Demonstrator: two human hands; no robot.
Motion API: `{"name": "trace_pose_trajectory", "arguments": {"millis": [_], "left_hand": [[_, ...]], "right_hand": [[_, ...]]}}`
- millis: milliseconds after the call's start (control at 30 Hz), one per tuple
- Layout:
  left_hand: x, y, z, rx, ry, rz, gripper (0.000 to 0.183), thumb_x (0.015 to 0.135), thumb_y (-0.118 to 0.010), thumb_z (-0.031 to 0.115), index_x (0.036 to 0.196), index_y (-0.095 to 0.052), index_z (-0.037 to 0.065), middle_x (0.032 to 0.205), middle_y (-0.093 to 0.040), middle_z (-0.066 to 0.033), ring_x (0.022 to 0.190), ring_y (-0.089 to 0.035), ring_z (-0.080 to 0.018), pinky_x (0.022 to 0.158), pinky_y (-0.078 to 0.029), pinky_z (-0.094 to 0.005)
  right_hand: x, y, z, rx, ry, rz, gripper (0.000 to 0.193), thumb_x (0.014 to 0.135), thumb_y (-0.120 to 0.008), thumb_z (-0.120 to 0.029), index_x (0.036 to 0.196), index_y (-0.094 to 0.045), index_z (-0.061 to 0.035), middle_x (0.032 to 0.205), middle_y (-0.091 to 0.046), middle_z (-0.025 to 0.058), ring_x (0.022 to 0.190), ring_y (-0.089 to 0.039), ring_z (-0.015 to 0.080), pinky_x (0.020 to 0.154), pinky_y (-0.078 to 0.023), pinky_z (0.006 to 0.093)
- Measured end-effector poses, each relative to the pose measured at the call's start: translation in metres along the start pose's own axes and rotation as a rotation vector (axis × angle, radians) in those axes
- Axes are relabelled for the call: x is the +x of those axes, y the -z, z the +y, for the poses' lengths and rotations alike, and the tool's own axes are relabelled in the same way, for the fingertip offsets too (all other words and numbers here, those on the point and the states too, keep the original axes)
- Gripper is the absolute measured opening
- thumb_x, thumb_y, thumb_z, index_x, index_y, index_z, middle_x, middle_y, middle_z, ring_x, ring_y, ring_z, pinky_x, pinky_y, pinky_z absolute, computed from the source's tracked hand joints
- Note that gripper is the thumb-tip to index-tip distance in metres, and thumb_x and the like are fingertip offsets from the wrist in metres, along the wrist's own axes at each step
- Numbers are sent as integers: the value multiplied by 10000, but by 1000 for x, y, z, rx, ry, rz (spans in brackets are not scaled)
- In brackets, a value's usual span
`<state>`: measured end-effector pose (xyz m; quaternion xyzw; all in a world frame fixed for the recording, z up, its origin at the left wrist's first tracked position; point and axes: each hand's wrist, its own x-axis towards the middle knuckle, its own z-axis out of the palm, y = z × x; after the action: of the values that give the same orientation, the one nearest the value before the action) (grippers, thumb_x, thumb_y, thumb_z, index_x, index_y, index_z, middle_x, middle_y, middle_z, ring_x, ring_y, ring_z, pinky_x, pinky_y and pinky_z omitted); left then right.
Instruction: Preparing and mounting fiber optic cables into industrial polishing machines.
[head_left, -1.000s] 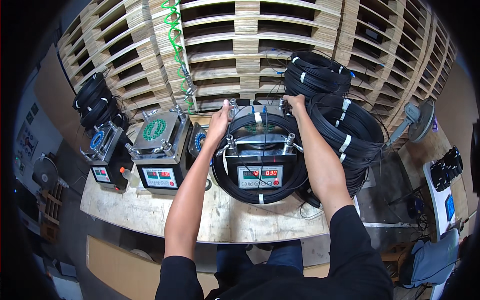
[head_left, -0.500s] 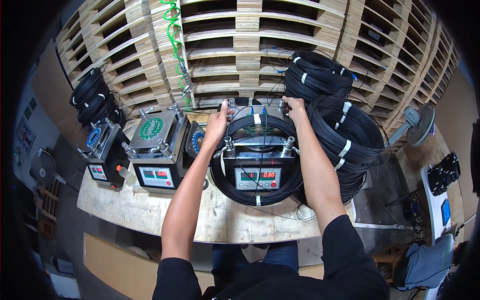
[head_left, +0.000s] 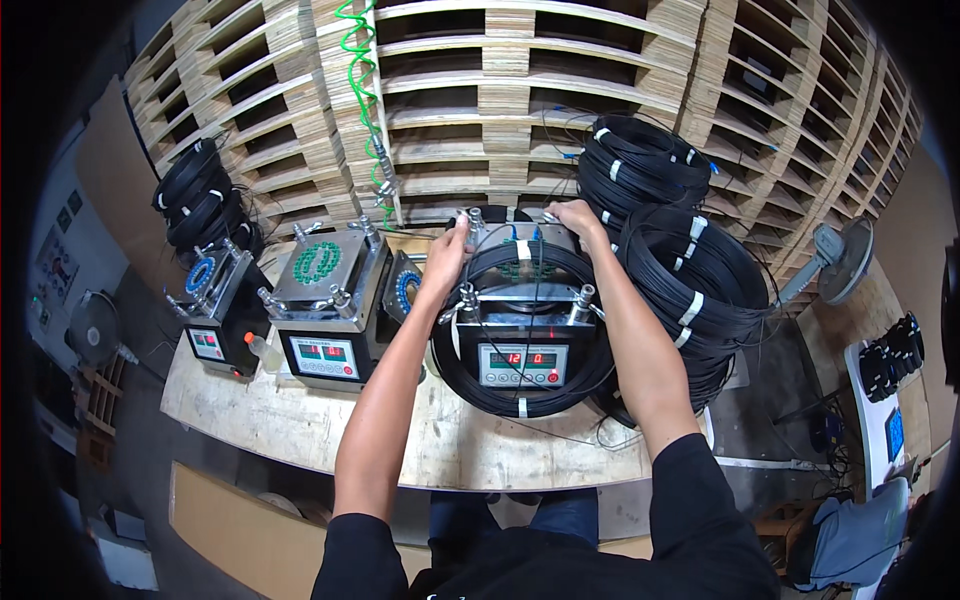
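A polishing machine (head_left: 578,335) with a metal top, corner clamps and a lit display panel (head_left: 522,366) stands in front of me on the bench. A coil of black cable (head_left: 522,405) with white ties hangs round its front, and two blue-tipped cable ends run up to its top plate. My left hand (head_left: 447,258) is closed at the far left corner clamp (head_left: 475,218), thumb up, other fingers partly hidden. At the far right corner my right hand (head_left: 580,220) has its fingers bent over the clamp there, which they mostly cover.
Large black cable coils (head_left: 690,290) are stacked right of the machine, with more coils (head_left: 200,195) at the far left. Two similar machines, one larger (head_left: 320,310) and one smaller (head_left: 215,300), and a bottle (head_left: 264,352) stand left. Wooden pallets (head_left: 505,90) rise behind; a green air hose (head_left: 360,75) hangs there.
The digits on the middle machine's display have changed. My right hand has shifted left over the far right clamp, while my left hand stays at its corner. The whole view has shifted slightly.
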<state>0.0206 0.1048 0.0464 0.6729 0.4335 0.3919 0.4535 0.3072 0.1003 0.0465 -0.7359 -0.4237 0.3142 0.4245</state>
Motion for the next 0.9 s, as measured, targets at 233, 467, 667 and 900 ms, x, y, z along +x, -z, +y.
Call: {"name": "trace_pose_trajectory", "arguments": {"millis": [233,467,667,900], "left_hand": [[44,6,-23,-573,337,-160,449,985,-623,463,1276,-558,126,995,-611,18,668,-477,-89,642,-423,-280],[120,0,-74,-854,378,-191,201,979,-668,371,1010,-688,173,831,-680,36,676,-565,-130,620,-449,-291],[126,-27,-77,-847,418,-50,153,937,-738,246,1011,-721,113,971,-747,-31,788,-666,-142,667,-530,-320],[129,0,-88,-859,328,-66,242,880,-793,376,996,-749,168,845,-704,33,763,-600,-146,696,-485,-359]], "right_hand": [[13,15,7,-21,114,-68,633,1034,-424,-553,1113,-760,-22,1220,-684,212,1096,-636,290,1006,-449,379],[-85,8,1,-48,467,95,561,983,-600,-378,1389,-537,4,1285,-632,264,1146,-650,347,973,-485,391],[-149,11,6,13,354,289,469,1019,-553,-340,1362,-548,-20,1159,-656,259,932,-679,314,852,-510,393],[-148,-6,-6,26,384,216,468,1037,-518,-339,1385,-532,-26,1163,-654,260,1069,-646,346,934,-486,400]]}}
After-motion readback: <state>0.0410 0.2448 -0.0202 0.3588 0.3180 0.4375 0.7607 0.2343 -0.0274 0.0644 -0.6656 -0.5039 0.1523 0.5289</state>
